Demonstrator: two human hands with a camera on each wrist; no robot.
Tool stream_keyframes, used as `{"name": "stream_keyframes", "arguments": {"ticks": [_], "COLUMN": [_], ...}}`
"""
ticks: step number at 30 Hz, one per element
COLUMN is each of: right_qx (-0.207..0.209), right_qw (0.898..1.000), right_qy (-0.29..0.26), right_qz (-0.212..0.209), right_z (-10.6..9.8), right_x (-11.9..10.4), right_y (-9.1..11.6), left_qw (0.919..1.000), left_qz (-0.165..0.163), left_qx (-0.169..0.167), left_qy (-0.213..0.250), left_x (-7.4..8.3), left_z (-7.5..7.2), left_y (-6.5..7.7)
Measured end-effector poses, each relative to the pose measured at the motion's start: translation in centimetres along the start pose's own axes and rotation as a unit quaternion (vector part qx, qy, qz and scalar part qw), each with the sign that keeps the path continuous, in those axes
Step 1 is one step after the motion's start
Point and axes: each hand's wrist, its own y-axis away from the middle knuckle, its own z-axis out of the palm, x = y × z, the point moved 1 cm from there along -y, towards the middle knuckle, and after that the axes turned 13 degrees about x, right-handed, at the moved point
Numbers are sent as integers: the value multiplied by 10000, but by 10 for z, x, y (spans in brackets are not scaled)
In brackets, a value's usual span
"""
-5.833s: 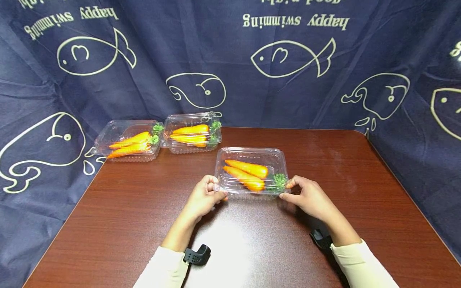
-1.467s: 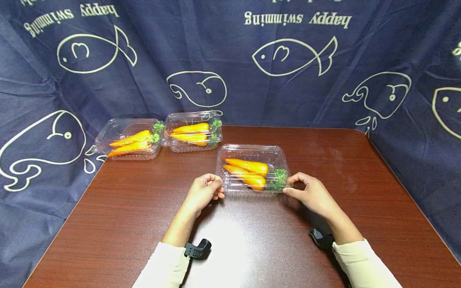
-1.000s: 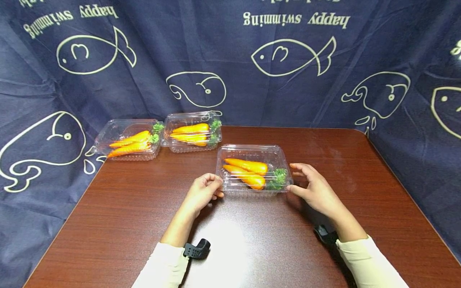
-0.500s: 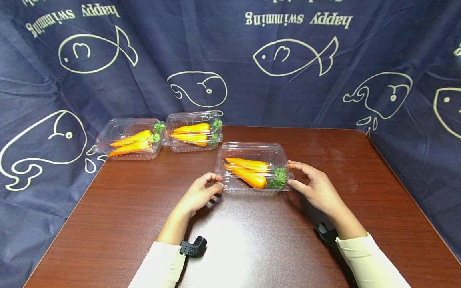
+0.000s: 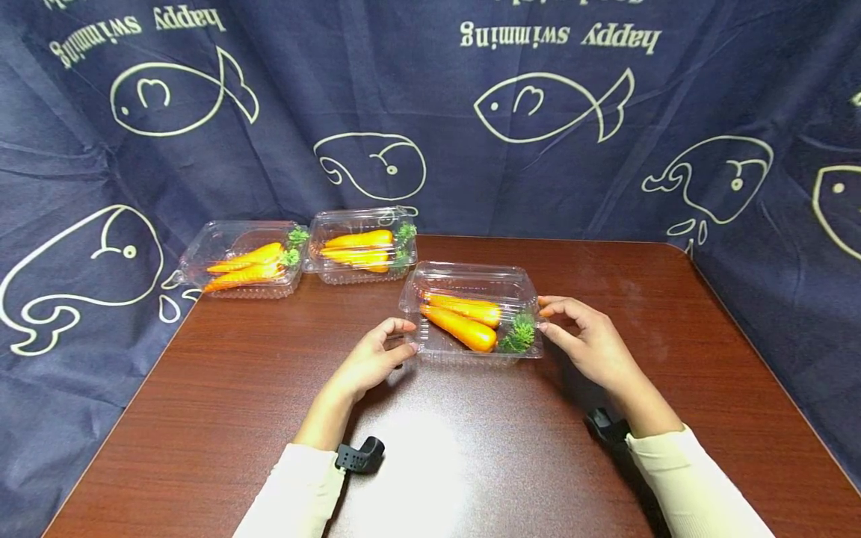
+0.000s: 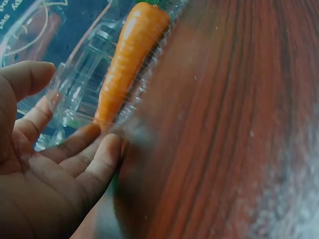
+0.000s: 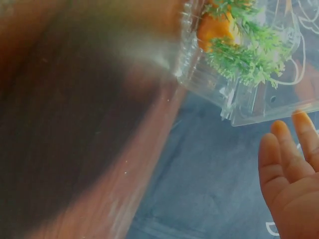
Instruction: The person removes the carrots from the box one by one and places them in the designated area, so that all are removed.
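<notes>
looks like the filling's all done to me: your front box (image 5: 464, 354) holds two carrots (image 5: 460, 327) with a sprig of greenery (image 5: 519, 334) towards 4 o'clock, clear lid (image 5: 471, 270) over the top. the middle box (image 5: 356, 279), at 10 o'clock from it, and the left box (image 5: 269, 290), between 9 and 10, are loaded the same way. guess all that's left is checking the front one's closure, can't tell if it's latched.

your left hand (image 5: 368, 362) is at that box's 8 o'clock corner, fingers loose and spread. your right hand (image 5: 595, 347) is between 3 and 4, fingers relaxed, not clenched on anything. can't tell if either is properly touching.

left wrist cam gets your palm and fanned fingers, which the head view mostly hides. right wrist cam shows fingertips right at the lid's edge but misses your thumb; the head view has it.
</notes>
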Motion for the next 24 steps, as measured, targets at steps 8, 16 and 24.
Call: {"name": "stream_keyframes", "arguments": {"ticks": [8,16,24], "right_qx": [149,363,252], "right_qw": [9991,9975,9963], "right_qy": [-357,-456,-554], "right_qz": [168,406,610], "right_z": [-1,0,-2], "right_x": [-2,1,10], "right_y": [-13,-27,-49], "left_qw": [9991,9958,9931], "left_qz": [-227,-545,-667], "left_qx": [-188,-274,-376], "left_qy": [305,680,888], "left_x": [-5,-10,-12], "left_z": [-1,-4,-6], "left_y": [-4,-8,-9]}}
